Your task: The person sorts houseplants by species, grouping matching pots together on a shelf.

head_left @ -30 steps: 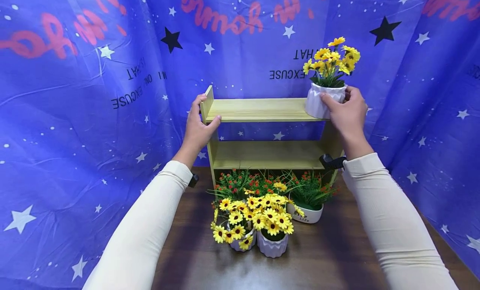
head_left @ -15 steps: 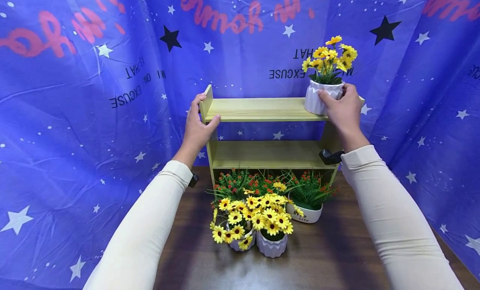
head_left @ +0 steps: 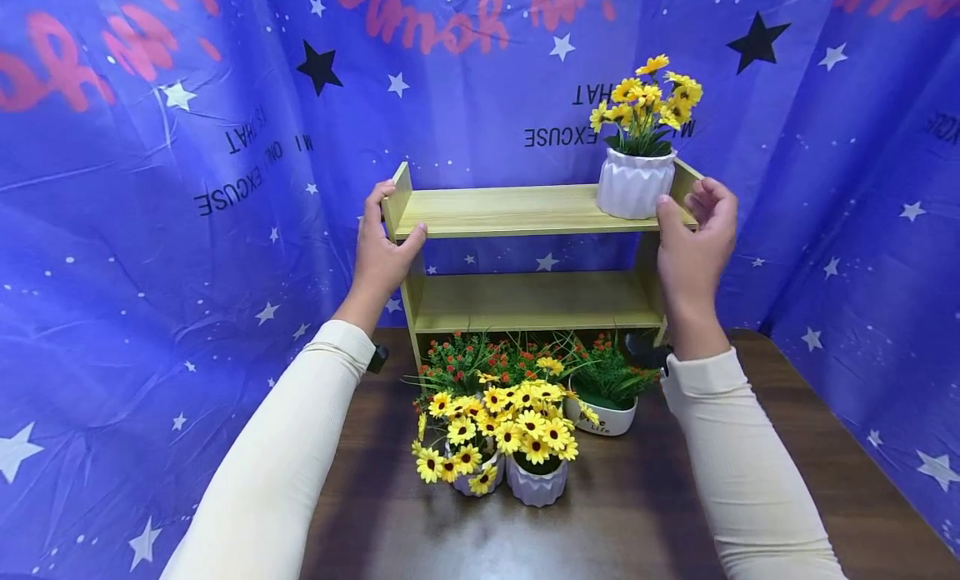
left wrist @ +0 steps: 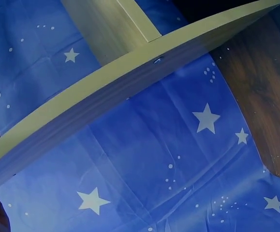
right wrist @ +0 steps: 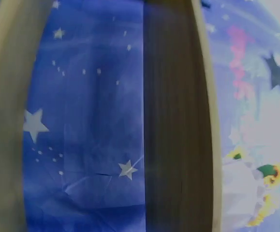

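Observation:
A white ribbed flowerpot with yellow flowers stands upright on the right end of the wooden shelf's top board. My right hand is just to the right of it, fingers loosely bent and holding nothing. Its thumb tip overlaps the pot's edge; whether it touches I cannot tell. With my left hand I grip the shelf's left side panel, thumb at the front. The left wrist view shows that panel from outside; the right wrist view catches the white pot beyond the top board.
Two pots of yellow daisies stand on the brown table before the shelf. Behind them are red-flowered plants, one in a white oval planter. The lower board is bare. A blue starry curtain surrounds everything.
My right hand has let go of the white pot and drawn off it to the right and slightly down. The left hand still holds the shelf panel. The head view has shifted slightly.

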{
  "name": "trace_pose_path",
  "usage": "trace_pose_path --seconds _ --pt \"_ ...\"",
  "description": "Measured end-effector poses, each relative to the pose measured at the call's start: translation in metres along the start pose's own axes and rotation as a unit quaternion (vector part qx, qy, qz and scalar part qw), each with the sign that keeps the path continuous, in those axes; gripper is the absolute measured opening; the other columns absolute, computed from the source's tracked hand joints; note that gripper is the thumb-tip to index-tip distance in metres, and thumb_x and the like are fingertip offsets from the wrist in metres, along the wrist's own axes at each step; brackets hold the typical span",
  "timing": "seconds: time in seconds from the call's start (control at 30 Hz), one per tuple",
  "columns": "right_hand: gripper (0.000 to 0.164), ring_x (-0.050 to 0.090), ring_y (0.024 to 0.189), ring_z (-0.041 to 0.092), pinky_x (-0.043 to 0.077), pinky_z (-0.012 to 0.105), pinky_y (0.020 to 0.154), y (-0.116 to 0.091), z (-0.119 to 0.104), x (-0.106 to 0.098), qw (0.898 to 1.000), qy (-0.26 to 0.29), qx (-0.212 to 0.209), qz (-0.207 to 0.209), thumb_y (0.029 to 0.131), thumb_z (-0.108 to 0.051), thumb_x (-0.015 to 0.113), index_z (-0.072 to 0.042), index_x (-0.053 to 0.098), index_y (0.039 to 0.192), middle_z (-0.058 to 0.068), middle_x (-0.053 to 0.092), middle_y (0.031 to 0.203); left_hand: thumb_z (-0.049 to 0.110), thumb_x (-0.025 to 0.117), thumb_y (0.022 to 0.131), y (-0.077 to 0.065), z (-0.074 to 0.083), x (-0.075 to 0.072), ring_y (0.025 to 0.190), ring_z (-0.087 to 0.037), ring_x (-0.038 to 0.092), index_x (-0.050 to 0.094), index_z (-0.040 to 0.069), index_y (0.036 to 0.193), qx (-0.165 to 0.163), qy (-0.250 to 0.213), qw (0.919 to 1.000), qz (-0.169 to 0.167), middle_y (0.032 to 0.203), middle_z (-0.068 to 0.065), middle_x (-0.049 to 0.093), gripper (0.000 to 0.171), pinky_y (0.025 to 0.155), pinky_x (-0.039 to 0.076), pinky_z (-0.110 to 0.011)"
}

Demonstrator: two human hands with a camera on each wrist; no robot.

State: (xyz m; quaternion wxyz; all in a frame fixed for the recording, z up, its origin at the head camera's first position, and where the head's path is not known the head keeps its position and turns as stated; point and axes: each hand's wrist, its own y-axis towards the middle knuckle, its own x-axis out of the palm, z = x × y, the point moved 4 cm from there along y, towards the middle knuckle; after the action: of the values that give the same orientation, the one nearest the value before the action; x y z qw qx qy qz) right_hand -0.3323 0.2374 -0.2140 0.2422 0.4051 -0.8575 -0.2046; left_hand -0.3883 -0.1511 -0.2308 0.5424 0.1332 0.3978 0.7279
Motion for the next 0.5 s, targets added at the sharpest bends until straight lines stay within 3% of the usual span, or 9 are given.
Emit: trace_pose_path --seconds 0.1,0.3,0.5 --pt "0.035 0.058 0.107 0.019 0.044 0.026 0.095 -0.022 0.005 -0.017 0.999 0.028 -0.026 0.004 0.086 -0.004 0.068 -0.005 0.058 0.119 0.008 0.06 0.119 0.014 0.073 0.084 0.003 0.001 0.0 0.126 -0.022 0.044 0.043 0.013 0.137 0.004 -0.006 0.9999 0.009 0.152 0.004 0.041 0.061 0.101 0.039 -0.039" --pt "0.027 0.062 0.103 0.019 0.048 0.023 0.087 -0.071 0.019 -0.053 0.999 -0.008 -0.041 -0.018 0.089 0.0 0.065 -0.002 0.063 0.116 0.011 0.065 0.113 0.014 0.073 0.084 0.005 0.0 0.005 0.129 -0.019 0.042 0.043 0.011 0.137 0.009 -0.01 0.9998 0.014 0.152 0.003 0.041 0.061 0.105 0.035 -0.036" --pt "0.026 0.062 0.099 0.018 0.048 0.019 0.085 -0.137 0.039 -0.081 1.0 0.001 0.006 -0.02 0.09 0.008 0.061 0.009 0.059 0.116 0.011 0.066 0.109 0.014 0.072 0.082 -0.003 -0.004 0.005 0.129 -0.022 0.041 0.044 0.011 0.136 0.014 -0.023 0.9992 0.031 0.15 0.002 0.043 0.061 0.104 0.035 -0.038"
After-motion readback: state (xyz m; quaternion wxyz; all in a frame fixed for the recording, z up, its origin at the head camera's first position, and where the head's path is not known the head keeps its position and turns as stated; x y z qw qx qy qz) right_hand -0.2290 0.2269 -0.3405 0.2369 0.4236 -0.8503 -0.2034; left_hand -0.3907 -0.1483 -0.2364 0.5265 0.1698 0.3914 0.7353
